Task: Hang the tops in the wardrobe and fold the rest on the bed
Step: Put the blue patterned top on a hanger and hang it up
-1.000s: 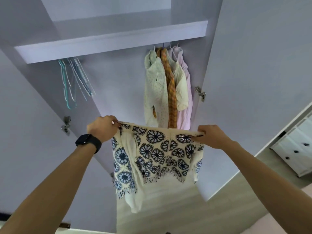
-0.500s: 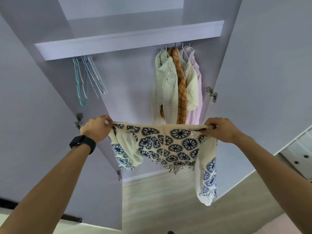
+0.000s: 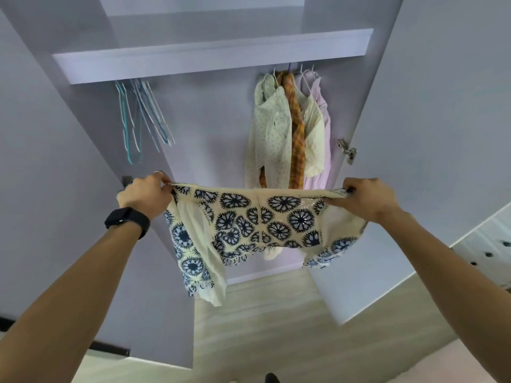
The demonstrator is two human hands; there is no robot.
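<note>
Pinching the cream blue-flowered fabric top [image 3: 249, 217] by its upper edge, the left hand [image 3: 143, 196] and the right hand [image 3: 367, 199] stretch it before the open lilac wardrobe [image 3: 210, 55]; one should hold on while the other fetches a thin hanger [image 3: 130, 150].

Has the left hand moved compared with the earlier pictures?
Yes. The left hand has moved left, closer to the hinge on the left door, while gripping the patterned top.
</note>
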